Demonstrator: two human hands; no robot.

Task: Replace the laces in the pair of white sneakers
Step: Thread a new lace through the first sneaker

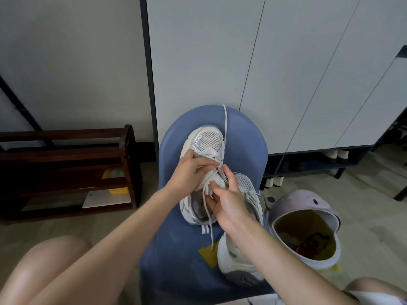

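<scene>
Lacing is happening on the left sneaker (203,150), which is lying toe-away on a blue chair (174,256), with the second sneaker (248,190) sitting just beside it to the right and partly hidden under the right forearm. The left hand (189,170) is resting over the eyelet rows with its fingers curled, its grip pinching a lace (225,124) where the strands are crossing near the middle of the shoe; the right hand (226,199) is gripping the tongue and upper edge, thumb pressing on the mesh, steadying the shoe. One end of the lace is trailing up past the toe and over the far edge of the chair, and another end is hanging down out of the shoe opening toward the near part of the seat. Which eyelet is being worked is too small to tell. Judging from the few crossings showing near the toe, the lacing is seeming only partly done on this shoe. To do this step well, the person is needing to keep the right hand holding the tongue flat so the eyelets are staying exposed, feed the tip squarely through, and pull both ends to matching length before crossing again; the long free end by the toe is risking a snag or uneven tension. A lilac bin (304,227) is standing on the floor at the right, and a dark wooden rack (66,168) at the left.
</scene>
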